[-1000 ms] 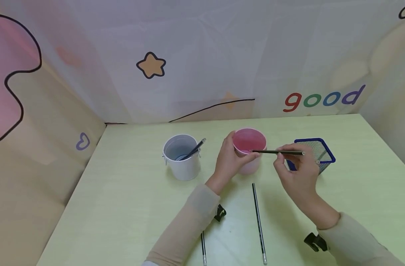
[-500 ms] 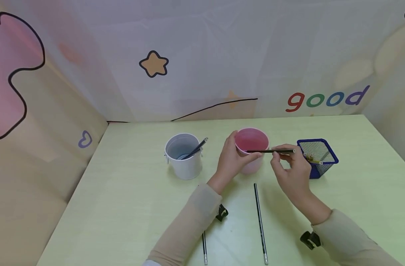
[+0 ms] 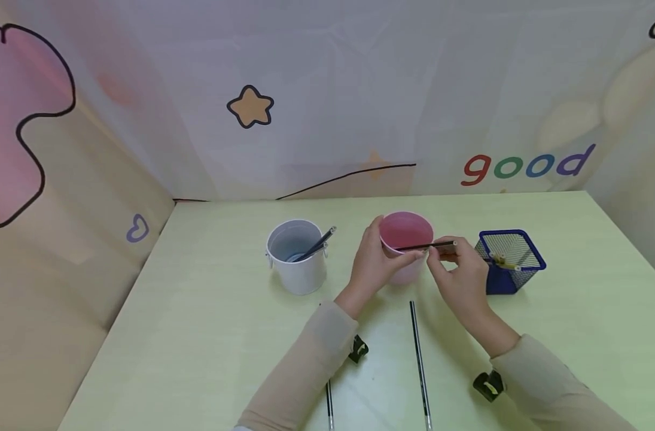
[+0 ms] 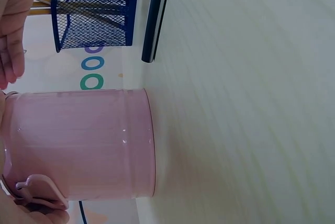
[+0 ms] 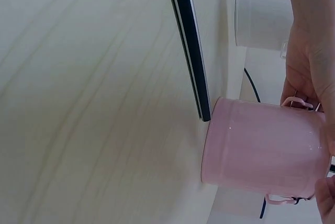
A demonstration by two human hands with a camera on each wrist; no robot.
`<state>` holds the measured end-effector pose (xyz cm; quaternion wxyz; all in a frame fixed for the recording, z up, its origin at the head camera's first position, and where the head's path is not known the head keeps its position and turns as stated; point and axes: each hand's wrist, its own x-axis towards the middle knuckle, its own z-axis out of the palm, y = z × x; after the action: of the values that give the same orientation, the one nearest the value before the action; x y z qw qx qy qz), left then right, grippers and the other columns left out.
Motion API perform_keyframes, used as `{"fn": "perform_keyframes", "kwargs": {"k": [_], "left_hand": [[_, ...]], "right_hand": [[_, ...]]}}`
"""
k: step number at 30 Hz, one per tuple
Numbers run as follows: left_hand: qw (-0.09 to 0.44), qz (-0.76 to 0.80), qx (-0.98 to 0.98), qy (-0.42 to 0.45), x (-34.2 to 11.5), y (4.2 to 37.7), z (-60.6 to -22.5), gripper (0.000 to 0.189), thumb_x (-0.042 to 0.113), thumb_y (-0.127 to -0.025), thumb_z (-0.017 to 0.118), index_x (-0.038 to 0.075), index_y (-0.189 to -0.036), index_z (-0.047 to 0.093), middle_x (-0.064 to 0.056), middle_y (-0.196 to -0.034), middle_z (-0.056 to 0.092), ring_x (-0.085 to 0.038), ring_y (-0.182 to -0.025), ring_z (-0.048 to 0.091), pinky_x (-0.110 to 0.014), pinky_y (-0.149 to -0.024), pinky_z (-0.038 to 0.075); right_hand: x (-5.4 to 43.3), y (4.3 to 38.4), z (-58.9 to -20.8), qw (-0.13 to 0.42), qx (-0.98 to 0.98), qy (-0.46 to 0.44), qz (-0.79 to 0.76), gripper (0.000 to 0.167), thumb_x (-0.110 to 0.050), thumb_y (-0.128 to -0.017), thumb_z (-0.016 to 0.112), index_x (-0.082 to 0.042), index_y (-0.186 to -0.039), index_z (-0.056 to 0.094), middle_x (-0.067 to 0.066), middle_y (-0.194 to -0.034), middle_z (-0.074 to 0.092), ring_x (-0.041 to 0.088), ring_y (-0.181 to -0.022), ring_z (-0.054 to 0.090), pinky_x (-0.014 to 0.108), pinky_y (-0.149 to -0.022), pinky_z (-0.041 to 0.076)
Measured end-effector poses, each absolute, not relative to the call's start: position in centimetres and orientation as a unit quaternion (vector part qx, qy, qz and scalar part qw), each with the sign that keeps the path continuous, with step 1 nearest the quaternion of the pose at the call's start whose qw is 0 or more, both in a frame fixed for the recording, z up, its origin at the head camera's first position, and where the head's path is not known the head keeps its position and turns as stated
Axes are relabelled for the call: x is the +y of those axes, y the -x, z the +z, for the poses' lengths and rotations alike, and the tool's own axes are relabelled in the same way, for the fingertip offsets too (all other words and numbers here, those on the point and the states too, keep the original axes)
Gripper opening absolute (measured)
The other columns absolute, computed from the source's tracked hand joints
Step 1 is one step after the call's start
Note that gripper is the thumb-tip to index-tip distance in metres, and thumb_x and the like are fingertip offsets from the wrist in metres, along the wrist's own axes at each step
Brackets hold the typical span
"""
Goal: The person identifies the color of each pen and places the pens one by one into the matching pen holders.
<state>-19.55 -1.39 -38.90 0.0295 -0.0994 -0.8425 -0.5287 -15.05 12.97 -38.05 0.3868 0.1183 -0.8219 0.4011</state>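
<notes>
In the head view a pink bucket [image 3: 405,275] stands at the back of the table. My left hand [image 3: 374,260] grips its rim from the left, the thumb along the front edge. My right hand [image 3: 460,281] pinches a dark pencil [image 3: 445,243] at the bucket's right side. The pencil lies nearly level across the bucket's mouth, its left end just inside the rim. In the left wrist view the pink bucket [image 4: 84,143] has a small handle loop beside my fingers. The right wrist view shows the bucket [image 5: 261,145] upright on the table, my left hand [image 5: 311,51] reaching around its top.
A white bucket [image 3: 299,275] with dark pencils leaning in it stands left. To the right is a blue mesh pen holder [image 3: 529,272] containing yellowish pencils. One dark pencil [image 3: 420,365] lies in front of the pink bucket; another [image 3: 329,407] is partly under the left sleeve.
My right hand has moved left with the pencil, bringing it closer to the pink bucket and uncovering the mesh holder. The left hand has kept its grip on the rim.
</notes>
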Motion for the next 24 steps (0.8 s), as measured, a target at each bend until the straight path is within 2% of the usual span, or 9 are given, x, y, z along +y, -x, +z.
{"fn": "perform_keyframes", "kwargs": {"k": [2,4,13,24], "left_hand": [[0.029,-0.531,-0.841,0.100,-1.38,19.51,-39.02,0.096,0.038,-0.072,0.082,0.011,-0.147,0.028,-0.008,-0.137,0.046,-0.020,-0.121,0.051,-0.034,-0.096,0.048],[0.030,-0.533,-0.839,0.103,-1.35,19.50,-39.11,0.096,0.037,-0.072,0.082,0.010,-0.147,0.028,-0.008,-0.137,0.046,-0.020,-0.120,0.051,-0.033,-0.096,0.049],[0.031,-0.531,-0.840,0.106,-1.20,19.44,-39.08,0.097,0.036,-0.072,0.083,0.009,-0.147,0.028,-0.009,-0.136,0.047,-0.020,-0.120,0.052,-0.033,-0.098,0.047],[0.034,-0.532,-0.840,0.105,-1.35,19.52,-38.99,0.097,0.036,-0.072,0.083,0.008,-0.147,0.027,-0.010,-0.137,0.046,-0.022,-0.122,0.052,-0.035,-0.098,0.047]], "right_hand": [[12.98,15.18,-38.18,0.379,-0.828,-0.116,0.395,0.015,0.009,-0.079,0.064,0.010,-0.094,0.060,0.020,-0.082,0.067,0.025,-0.067,0.062,-0.002,-0.070,0.039],[12.98,15.27,-38.22,0.370,-0.835,-0.110,0.391,0.015,0.008,-0.080,0.064,0.011,-0.094,0.059,0.020,-0.082,0.066,0.026,-0.067,0.062,-0.002,-0.069,0.037],[13.05,15.25,-38.31,0.346,-0.849,-0.065,0.394,0.018,0.004,-0.082,0.065,0.010,-0.098,0.059,0.020,-0.081,0.066,0.024,-0.068,0.060,-0.002,-0.065,0.037],[12.99,14.74,-38.48,0.333,-0.851,-0.062,0.400,0.020,0.003,-0.080,0.068,0.011,-0.094,0.056,0.021,-0.081,0.064,0.033,-0.069,0.065,-0.005,-0.067,0.035]]}}
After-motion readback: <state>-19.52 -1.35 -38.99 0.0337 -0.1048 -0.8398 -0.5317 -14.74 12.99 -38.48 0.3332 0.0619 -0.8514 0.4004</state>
